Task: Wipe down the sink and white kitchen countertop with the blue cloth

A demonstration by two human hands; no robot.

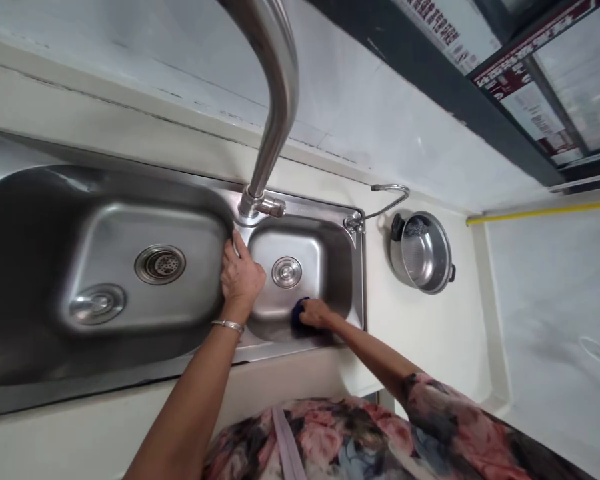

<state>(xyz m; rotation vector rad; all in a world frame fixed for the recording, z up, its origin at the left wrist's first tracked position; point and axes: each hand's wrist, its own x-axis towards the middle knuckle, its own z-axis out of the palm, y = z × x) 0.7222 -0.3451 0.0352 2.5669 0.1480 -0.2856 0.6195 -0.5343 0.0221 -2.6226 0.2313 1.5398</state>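
A dark blue sponge (300, 316) is clamped in the right hand (316, 313), with the fingers closed over it, so that most of its shape is hidden and its long axis cannot be told. It is held low in the smaller basin (336, 267) of a double stainless steel sink (325, 202), against the basin's near wall and close to the near rim. The right hand is the nearer to it, and the right forearm is reached in from the right side, over the rim. The left hand (241, 280) is not closed on anything: it is spread open and laid over the raised divider between the two basins, just beside the right hand, with a silver bangle (227, 326) seen at the wrist. A round steel drain stopper (287, 272) is set in the smaller basin's floor, farther from the sponge than the near wall. A slotted drain strainer (160, 263) is seen in the larger basin (115, 247). A curved steel faucet (275, 100) is arched over the divider. A steel pot (420, 252) with black handles is lying tilted on the cream counter (430, 353), beyond the sink's right edge. A floral sleeve (445, 413) is seen on the right arm.
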